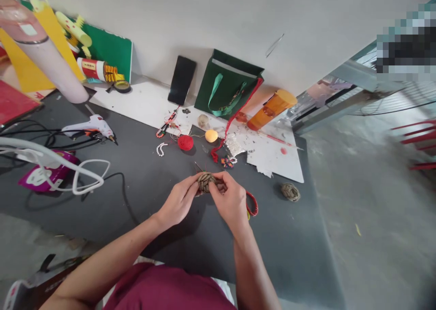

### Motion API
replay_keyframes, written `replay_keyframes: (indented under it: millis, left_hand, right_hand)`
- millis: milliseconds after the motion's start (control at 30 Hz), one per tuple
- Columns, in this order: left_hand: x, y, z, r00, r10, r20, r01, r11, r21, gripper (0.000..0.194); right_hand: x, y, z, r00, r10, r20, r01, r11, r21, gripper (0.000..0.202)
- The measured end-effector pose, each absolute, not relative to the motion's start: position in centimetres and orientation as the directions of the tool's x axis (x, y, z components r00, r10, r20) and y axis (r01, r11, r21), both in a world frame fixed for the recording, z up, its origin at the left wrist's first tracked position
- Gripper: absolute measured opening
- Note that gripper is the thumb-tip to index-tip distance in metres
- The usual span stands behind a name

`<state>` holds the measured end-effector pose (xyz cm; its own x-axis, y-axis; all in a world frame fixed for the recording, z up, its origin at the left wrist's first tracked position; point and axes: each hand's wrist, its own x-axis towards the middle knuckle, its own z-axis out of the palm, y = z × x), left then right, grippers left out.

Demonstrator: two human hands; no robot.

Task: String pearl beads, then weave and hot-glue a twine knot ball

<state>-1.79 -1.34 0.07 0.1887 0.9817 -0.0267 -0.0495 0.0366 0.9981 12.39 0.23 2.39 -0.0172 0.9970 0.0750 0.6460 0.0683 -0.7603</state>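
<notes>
Both hands meet over the near middle of the table around a brown-and-tan woven cord ball [206,182]. My left hand [180,198] pinches its left side with the fingertips. From the right, my right hand [230,196] grips it, thumb pressed on its front face. Something thin and pointed sticks up just behind the ball; I cannot tell what it is. A red loop with a bit of yellow [252,204], perhaps a scissors handle, shows partly from behind my right wrist. A similar woven cord ball [290,192] lies apart near the table's right edge.
Beyond the hands lie a red yarn ball [185,142], a yellow egg-shaped piece [211,136], white beads [161,149] and a red cord [227,128]. A phone [182,80], green gift bag [226,85] and orange cylinder [272,110] stand behind. Leftward are a glue gun [91,126] and cables.
</notes>
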Motion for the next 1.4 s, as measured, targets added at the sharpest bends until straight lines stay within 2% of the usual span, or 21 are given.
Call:
replay_keyframes:
  millis: [100, 200, 467, 567, 733, 800, 900, 1100, 1233, 1400]
  left_hand:
    - [-1.8, -1.3, 0.1, 0.19, 0.981, -0.04, 0.014, 0.038, 0.999, 0.039]
    - [-1.7, -1.5, 0.1, 0.19, 0.982, -0.019, 0.091, 0.002, 0.996, 0.039]
    - [-1.0, -1.9, 0.2, 0.165, 0.985, 0.041, 0.082, -0.055, 0.995, 0.035]
    - [-1.0, -1.8, 0.0, 0.16, 0.987, 0.003, 0.107, -0.02, 0.994, 0.033]
    - [-1.6, -1.5, 0.2, 0.217, 0.975, -0.035, 0.172, -0.003, 0.985, 0.028]
    - [-1.9, -1.4, 0.4, 0.227, 0.972, -0.056, 0.143, 0.024, 0.989, 0.03]
    - [-2.3, -1.3, 0.7, 0.2, 0.978, -0.061, 0.099, 0.042, 0.994, 0.037]
    - [-2.2, -1.4, 0.5, 0.182, 0.983, 0.014, 0.181, -0.048, 0.982, 0.035]
    - [-1.8, -1.6, 0.1, 0.172, 0.985, 0.016, 0.19, -0.049, 0.981, 0.035]
    - [-1.6, -1.7, -0.2, 0.183, 0.983, -0.024, 0.166, -0.007, 0.986, 0.038]
  right_hand:
    - [12.6, 0.4, 2.2, 0.006, 1.0, -0.003, 0.532, -0.005, -0.847, 0.011]
    - [12.5, 0.4, 2.0, 0.049, 0.999, -0.02, 0.484, -0.041, -0.874, 0.01]
    - [11.5, -0.1, 1.7, 0.127, 0.987, 0.096, 0.595, 0.002, -0.804, 0.003]
    - [11.5, -0.3, 1.8, 0.076, 0.992, 0.099, 0.629, 0.029, -0.777, 0.004]
    - [12.0, -0.3, 2.7, -0.171, 0.975, 0.143, 0.748, 0.223, -0.625, 0.032]
    - [12.3, -0.2, 2.9, -0.207, 0.967, 0.148, 0.733, 0.253, -0.631, 0.028]
    - [12.6, 0.0, 2.8, -0.103, 0.986, 0.128, 0.685, 0.163, -0.71, 0.019]
    - [12.4, 0.0, 2.6, 0.023, 0.999, 0.041, 0.6, 0.019, -0.8, 0.013]
    - [12.1, 0.1, 2.5, 0.092, 0.994, -0.064, 0.473, -0.1, -0.875, 0.014]
    - [11.8, 0.4, 2.4, 0.125, 0.982, -0.139, 0.317, -0.172, -0.933, 0.015]
